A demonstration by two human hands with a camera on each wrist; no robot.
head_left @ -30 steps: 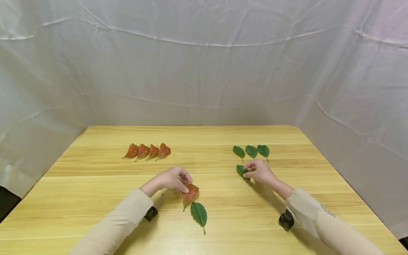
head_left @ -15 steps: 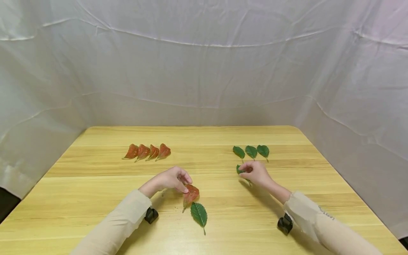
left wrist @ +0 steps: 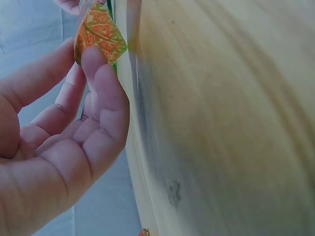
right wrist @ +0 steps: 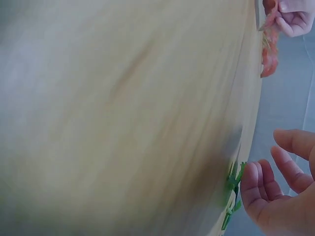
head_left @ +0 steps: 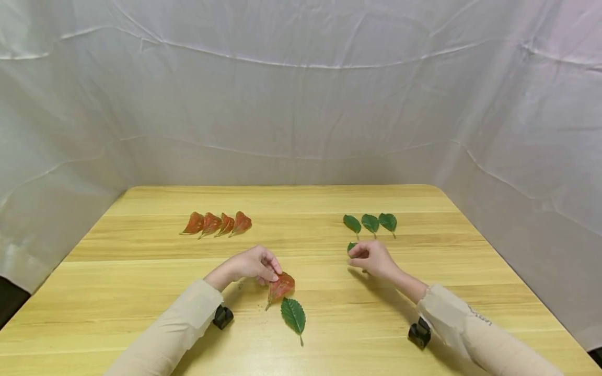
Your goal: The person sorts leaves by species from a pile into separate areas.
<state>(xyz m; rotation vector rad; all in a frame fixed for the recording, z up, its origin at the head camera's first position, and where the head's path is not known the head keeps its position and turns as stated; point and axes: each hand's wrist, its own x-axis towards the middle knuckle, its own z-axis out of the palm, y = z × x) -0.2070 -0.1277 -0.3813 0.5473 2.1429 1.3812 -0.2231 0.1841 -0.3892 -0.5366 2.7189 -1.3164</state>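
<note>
In the head view my left hand [head_left: 254, 263] pinches a red leaf [head_left: 282, 286] by its upper edge, above the middle of the table. The left wrist view shows the same red leaf [left wrist: 101, 34] at the fingertips. Just below it lies a green leaf [head_left: 293, 315] with a toothed edge, stem toward me. My right hand [head_left: 374, 259] is over another green leaf [head_left: 351, 247], which it partly hides. In the right wrist view the thumb and fingers of the right hand [right wrist: 283, 187] stand apart, with nothing held between them; green leaves [right wrist: 234, 184] lie beyond the fingertips.
Several red leaves [head_left: 211, 223] lie in a row at the far left of the wooden table [head_left: 141, 292]. Three green leaves [head_left: 370, 223] form a row at the far right. Pale cloth [head_left: 301, 104] hangs behind and beside the table.
My right hand has drawn slightly left and toward me, its thumb and fingers now apart from the green leaf. My left hand stays in place, the red leaf tilting slightly in its fingers.
</note>
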